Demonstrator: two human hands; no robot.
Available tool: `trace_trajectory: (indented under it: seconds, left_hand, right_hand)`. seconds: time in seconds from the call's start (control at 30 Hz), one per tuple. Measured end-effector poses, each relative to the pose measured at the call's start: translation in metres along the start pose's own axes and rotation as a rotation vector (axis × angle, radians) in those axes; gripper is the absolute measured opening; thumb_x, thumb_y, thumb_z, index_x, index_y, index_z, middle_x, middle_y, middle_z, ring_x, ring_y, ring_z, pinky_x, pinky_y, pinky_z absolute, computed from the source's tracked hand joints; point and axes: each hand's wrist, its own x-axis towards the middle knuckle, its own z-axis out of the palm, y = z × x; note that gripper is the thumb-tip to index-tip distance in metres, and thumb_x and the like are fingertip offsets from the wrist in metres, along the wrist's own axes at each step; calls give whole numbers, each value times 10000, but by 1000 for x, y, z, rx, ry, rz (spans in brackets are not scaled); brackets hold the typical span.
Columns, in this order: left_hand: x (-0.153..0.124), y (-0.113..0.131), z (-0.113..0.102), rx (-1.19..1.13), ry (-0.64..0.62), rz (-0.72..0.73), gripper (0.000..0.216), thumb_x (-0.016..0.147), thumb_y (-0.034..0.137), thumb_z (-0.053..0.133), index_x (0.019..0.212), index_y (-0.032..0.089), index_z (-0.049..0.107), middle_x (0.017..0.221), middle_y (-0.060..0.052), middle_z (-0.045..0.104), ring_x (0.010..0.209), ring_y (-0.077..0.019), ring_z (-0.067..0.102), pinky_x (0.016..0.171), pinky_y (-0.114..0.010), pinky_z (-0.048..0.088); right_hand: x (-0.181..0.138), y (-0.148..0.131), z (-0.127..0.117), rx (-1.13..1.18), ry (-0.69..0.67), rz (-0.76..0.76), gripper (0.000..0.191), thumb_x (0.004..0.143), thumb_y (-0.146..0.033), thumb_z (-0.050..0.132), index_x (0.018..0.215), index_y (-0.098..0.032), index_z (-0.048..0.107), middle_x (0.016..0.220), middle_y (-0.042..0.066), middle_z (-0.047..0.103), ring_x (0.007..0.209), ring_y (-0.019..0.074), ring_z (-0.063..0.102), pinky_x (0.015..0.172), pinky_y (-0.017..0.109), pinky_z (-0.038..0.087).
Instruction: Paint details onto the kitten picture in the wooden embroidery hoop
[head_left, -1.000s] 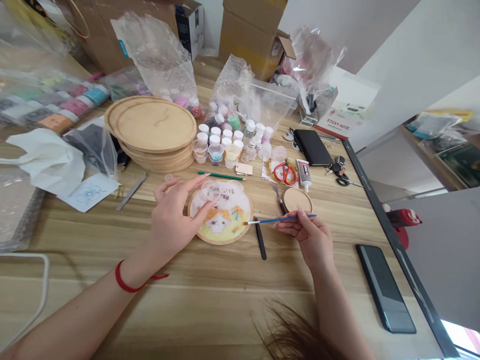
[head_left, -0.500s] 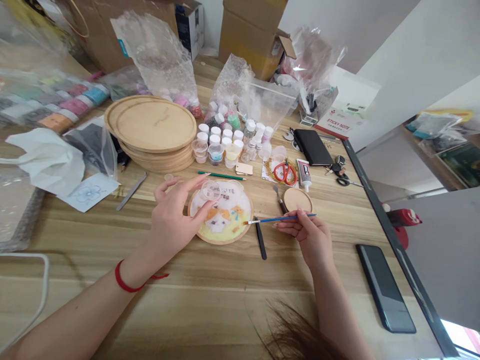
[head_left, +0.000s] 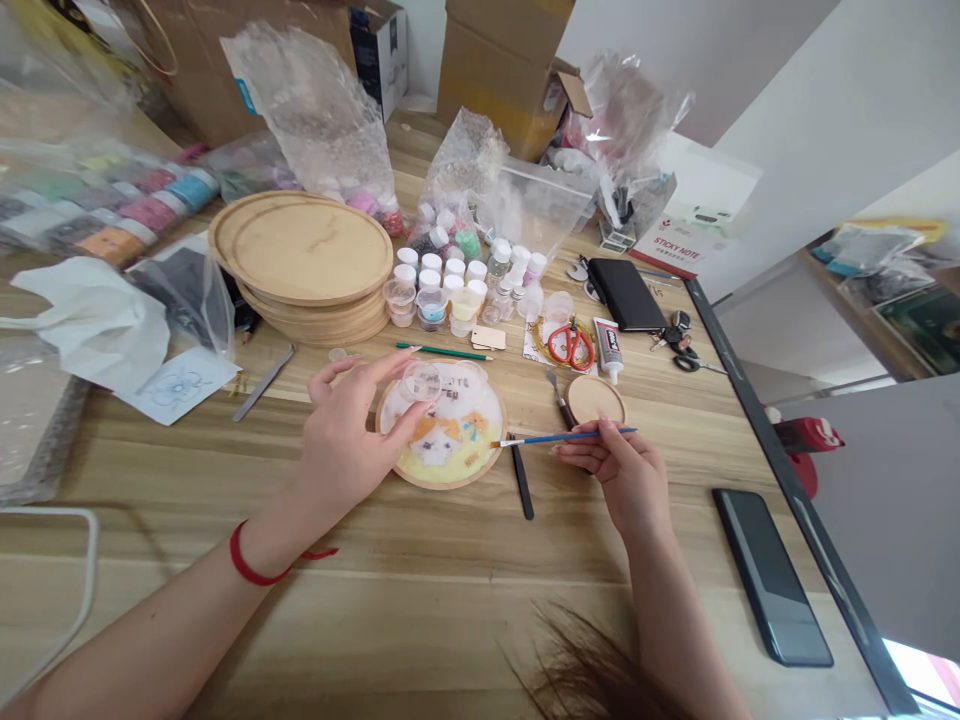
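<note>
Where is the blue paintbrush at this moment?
In the head view, right of centre: the right hand holds the blue paintbrush, its bristles pointing left, by the round picture's right edge.

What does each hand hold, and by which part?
The left hand holds a clear cup by its edge; the right hand holds a brush toward the handle's rear.

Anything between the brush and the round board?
Nothing visible: the brush in the right hand ends over the right side of the round board; contact is unclear. The left hand holds a clear container over the board's far part, away from the brush.
</note>
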Motion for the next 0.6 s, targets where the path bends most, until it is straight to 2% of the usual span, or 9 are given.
trace_trajectory:
  seconds: [0.17, 0.37, 0.6]
  left_hand:
    - [0, 0, 0, 9, -19, -34, 433, 890, 328, 715, 1294, 267, 571, 1076, -38, 776, 1008, -242, 731, 1048, -453, 494]
    - [0, -1, 1, -2, 11, 13, 474, 879, 305, 736, 1315, 259, 557, 1094, -48, 777, 977, -237, 741, 1040, -455, 493]
    - [0, 0, 0, 4, -10, -31, 447, 884, 318, 726, 1303, 270, 578, 1083, -35, 779, 1007, -239, 735, 1053, -449, 494]
  right_hand:
    - [1, -1, -2, -19, 15, -3, 361, 792, -476, 811, 761, -126, 730, 667, 104, 773, 606, 233, 784, 564, 270, 655]
    - [2, 0, -4, -17, 21, -6, 366, 775, -482, 823, 760, -126, 738, 677, 106, 780, 610, 227, 783, 564, 264, 650]
    - [0, -1, -4, -3, 29, -10, 358, 787, -471, 817, 768, -122, 735, 691, 116, 784, 609, 226, 783, 574, 263, 652]
